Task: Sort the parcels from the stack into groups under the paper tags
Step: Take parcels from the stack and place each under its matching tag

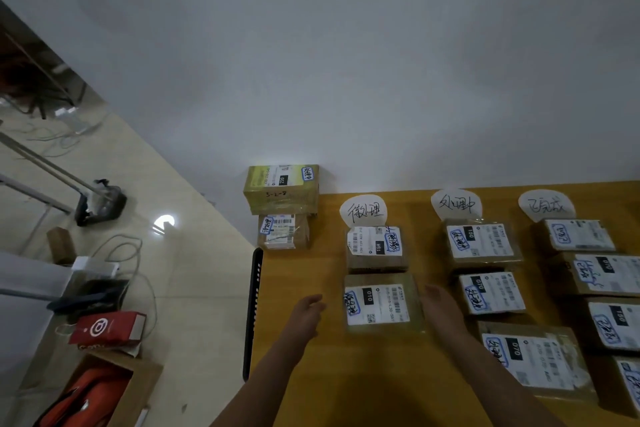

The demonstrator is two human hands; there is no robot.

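Parcel [381, 303] lies second under the left paper tag [363, 211] — left hand [308, 310] and right hand [438, 302] flank it, fingers relaxed, gripping nothing

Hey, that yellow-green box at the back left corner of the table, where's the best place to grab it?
Take the yellow-green box by its left and right ends, coming in from both sides. It stands against the wall with a smaller parcel close in front, so those ends look freest.

Right-column parcels [609, 274] cut by right edge; label print [381, 305] unreadable; orange bag [93, 392] cropped below.
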